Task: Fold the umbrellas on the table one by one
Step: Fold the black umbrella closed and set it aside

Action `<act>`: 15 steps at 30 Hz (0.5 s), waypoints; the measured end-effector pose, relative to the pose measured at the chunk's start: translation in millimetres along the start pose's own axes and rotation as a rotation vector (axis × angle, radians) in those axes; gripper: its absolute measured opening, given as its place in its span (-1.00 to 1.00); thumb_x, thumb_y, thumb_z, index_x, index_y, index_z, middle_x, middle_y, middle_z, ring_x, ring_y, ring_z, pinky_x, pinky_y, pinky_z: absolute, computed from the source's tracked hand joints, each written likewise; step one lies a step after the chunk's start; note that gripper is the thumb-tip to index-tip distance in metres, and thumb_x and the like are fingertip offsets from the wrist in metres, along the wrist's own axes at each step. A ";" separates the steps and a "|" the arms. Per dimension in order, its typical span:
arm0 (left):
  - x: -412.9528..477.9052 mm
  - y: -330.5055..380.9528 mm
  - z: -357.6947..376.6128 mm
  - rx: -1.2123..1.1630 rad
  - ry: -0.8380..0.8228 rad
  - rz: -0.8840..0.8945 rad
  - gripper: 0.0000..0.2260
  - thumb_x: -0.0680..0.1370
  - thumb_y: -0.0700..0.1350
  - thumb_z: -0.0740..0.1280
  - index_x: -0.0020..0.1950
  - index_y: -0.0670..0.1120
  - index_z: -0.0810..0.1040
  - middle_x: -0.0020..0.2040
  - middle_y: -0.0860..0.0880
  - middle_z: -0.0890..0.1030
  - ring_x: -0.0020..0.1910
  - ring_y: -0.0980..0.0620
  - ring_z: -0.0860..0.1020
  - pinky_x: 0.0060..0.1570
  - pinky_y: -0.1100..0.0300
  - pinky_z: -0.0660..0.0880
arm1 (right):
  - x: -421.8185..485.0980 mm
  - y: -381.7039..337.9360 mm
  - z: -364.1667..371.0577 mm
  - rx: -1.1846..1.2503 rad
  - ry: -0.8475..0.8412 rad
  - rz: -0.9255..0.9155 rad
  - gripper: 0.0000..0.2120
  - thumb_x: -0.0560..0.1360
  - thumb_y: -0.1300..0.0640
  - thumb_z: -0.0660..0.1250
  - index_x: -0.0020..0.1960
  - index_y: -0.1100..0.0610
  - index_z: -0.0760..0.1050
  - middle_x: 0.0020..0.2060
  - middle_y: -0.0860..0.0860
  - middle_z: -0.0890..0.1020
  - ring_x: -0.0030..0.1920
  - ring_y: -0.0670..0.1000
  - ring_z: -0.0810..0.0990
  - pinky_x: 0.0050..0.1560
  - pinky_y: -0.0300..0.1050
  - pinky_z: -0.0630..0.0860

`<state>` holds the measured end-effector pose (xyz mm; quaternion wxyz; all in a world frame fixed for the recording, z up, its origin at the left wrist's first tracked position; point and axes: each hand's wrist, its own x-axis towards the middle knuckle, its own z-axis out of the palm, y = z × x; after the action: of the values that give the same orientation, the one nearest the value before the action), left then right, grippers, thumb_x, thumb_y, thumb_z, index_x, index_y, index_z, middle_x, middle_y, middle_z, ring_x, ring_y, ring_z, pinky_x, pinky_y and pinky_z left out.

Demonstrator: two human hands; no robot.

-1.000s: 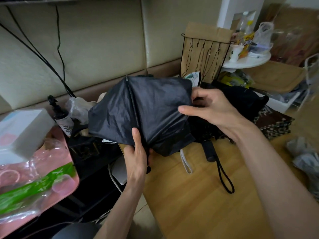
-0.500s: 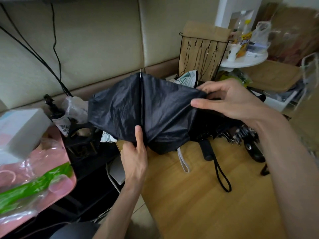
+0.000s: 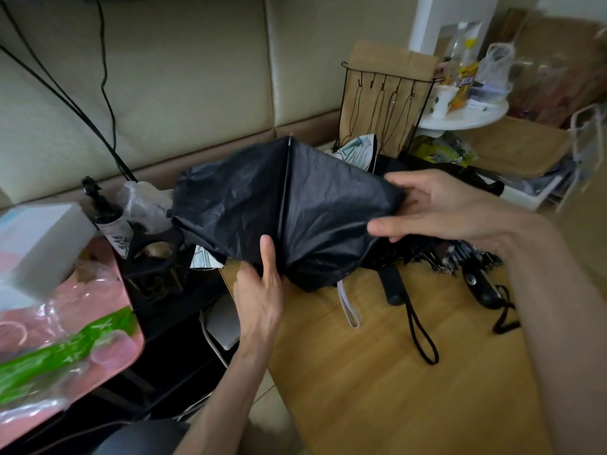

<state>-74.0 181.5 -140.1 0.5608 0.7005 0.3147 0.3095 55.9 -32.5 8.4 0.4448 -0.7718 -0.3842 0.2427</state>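
The half-collapsed black umbrella (image 3: pixel 315 208) hangs above the far left corner of the table (image 3: pixel 377 399). The left hand (image 3: pixel 259 293) grips its lower end; the right hand (image 3: pixel 440 205) pinches the canopy's right edge. Left of the table, a pink tray (image 3: pixel 129 346) holds plastic-wrapped packs (image 3: pixel 56 362).

Back: beige padded wall (image 3: pixel 184 93) with black cables (image 3: pixel 65 96) running diagonally down to lower left; in front of it a spray bottle (image 3: pixel 111 221), upright, just beside a crumpled clear bag (image 3: pixel 144 201). Left: white box (image 3: pixel 42 238) sitting on a pink package (image 3: pixel 108 339) with a green strip, contents blurred; a white adapter (image 3: pixel 223 320) lies lower, near centre. Right rear: wire rack (image 3: pixel 384 103) with hooks and hanging cords, cardboard (image 3: pixel 391 60) behind it, and a round white shelf (image 3: pixel 466 118) carrying a cup (image 3: pixel 441 100), a yellow snack bag (image 3: pixel 463 83) and a plastic bag (image 3: pixel 496 67).
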 end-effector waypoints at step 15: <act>3.8 -0.6 2.2 -0.086 0.023 0.002 -0.31 0.52 0.58 0.11 -0.30 -0.05 0.29 -0.52 0.02 0.41 -0.46 -0.14 0.49 -0.29 -0.25 0.55 | 8.8 7.5 39.8 0.513 0.368 0.007 -0.32 0.32 0.12 0.62 0.37 -0.04 0.45 0.21 0.02 0.69 0.17 0.03 0.73 0.05 0.02 0.71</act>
<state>-70.0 183.3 -140.7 0.5867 0.6723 0.3067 0.3312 35.4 -7.8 -17.8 0.6862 -0.6667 -0.2209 0.1894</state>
